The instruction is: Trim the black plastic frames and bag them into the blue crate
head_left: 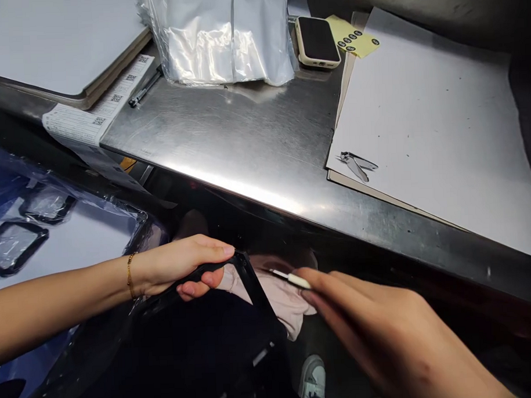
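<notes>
Plainly, with twelve o'clock straight ahead of me, everything turns on how the black frame [256, 289] lies between my two hands. My left hand [174, 269] is on it, thumb pressing down over one corner and fingers curled beneath, so this is the nearer hand by far. From that corner one bar slants away to five o'clock, beyond my thumb tip, while another goes back to about eight o'clock, partly covered by my palm and fingers; where the far ends finish I cannot tell, since black sinks into dark below. My right hand [378, 320], a little blurred, pinches a slim white-handled tool [300, 281] between thumb and forefinger, its narrow tip pointing to ten o'clock, so that its long axis lies across the five o'clock bar rather than along it. In my view the tip is just to the three o'clock side of that bar, with pink cloth [291, 314] showing between; I see no contact, though how they compare in height I cannot judge. The counter [228, 130] stretches across at twelve, with a nail clipper [358, 165] at two o'clock from the held corner.
</notes>
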`<action>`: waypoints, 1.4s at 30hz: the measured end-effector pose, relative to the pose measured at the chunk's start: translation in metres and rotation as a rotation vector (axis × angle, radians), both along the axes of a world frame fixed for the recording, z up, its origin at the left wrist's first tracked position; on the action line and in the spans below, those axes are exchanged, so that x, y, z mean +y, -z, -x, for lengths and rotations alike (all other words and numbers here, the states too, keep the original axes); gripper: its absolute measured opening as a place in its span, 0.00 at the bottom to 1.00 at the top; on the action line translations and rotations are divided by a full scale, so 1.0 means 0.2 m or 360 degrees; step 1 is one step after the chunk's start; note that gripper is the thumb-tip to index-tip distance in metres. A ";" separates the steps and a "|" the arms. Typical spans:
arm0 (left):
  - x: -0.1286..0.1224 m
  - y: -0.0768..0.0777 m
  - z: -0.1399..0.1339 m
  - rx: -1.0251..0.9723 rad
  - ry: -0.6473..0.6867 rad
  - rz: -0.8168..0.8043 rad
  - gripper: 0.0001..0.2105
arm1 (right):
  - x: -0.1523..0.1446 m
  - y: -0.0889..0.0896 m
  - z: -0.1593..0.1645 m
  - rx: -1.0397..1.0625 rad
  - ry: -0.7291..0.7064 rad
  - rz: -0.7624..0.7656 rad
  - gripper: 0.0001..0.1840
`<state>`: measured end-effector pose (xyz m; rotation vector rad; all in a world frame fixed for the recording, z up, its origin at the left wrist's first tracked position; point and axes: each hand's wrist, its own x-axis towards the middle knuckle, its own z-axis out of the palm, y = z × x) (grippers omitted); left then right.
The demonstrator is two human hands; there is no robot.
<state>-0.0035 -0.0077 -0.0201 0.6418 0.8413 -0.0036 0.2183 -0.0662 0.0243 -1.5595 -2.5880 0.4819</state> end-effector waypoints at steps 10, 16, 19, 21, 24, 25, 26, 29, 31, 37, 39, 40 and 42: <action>0.00 0.00 0.02 -0.0041 -0.0079 0.0054 0.13 | 0.32 0.27 -0.37 -0.0325 0.0865 -0.0808 0.17; 0.00 0.01 0.03 -0.0008 -0.0166 0.0086 0.13 | 0.16 0.24 -0.07 0.0002 0.0421 -0.1072 0.12; 0.00 0.01 0.04 0.0021 -0.0197 0.0076 0.12 | 0.02 0.26 0.15 0.0335 -0.0123 -0.0772 0.14; 0.00 0.02 0.04 0.0039 -0.0209 0.0071 0.12 | -0.03 0.30 0.23 0.0263 -0.0235 -0.0671 0.18; -0.01 0.03 0.05 0.0051 -0.0225 0.0081 0.12 | -0.05 0.34 0.27 0.0159 -0.0252 -0.0602 0.19; -0.01 0.04 0.05 0.0051 -0.0232 0.0086 0.12 | -0.05 0.34 0.26 0.0243 -0.0251 -0.0542 0.15; -0.01 0.04 0.05 0.0047 -0.0236 0.0092 0.11 | -0.05 0.34 0.25 0.0388 -0.0245 -0.0464 0.10; -0.01 0.04 0.06 0.0029 -0.0255 0.0087 0.12 | -0.06 0.31 0.20 0.0885 -0.0175 -0.0252 0.08; -0.01 0.04 0.06 0.0020 -0.0263 0.0086 0.13 | -0.07 0.31 0.15 0.0972 -0.0133 -0.0211 0.08; 0.00 0.12 0.09 0.0077 -0.0219 0.0075 0.16 | -0.17 0.43 0.06 0.0425 -0.0492 -0.0103 0.23; -0.01 0.18 0.10 0.0141 -0.0194 -0.0017 0.17 | -0.19 0.49 0.06 0.0303 -0.0447 0.0086 0.20; -0.02 0.20 0.11 0.0184 -0.0192 -0.0102 0.17 | -0.18 0.51 0.06 0.0282 -0.0383 0.0158 0.21; -0.04 0.25 0.13 0.0284 -0.0206 -0.0325 0.19 | -0.14 0.53 0.06 0.0286 -0.0305 0.0236 0.21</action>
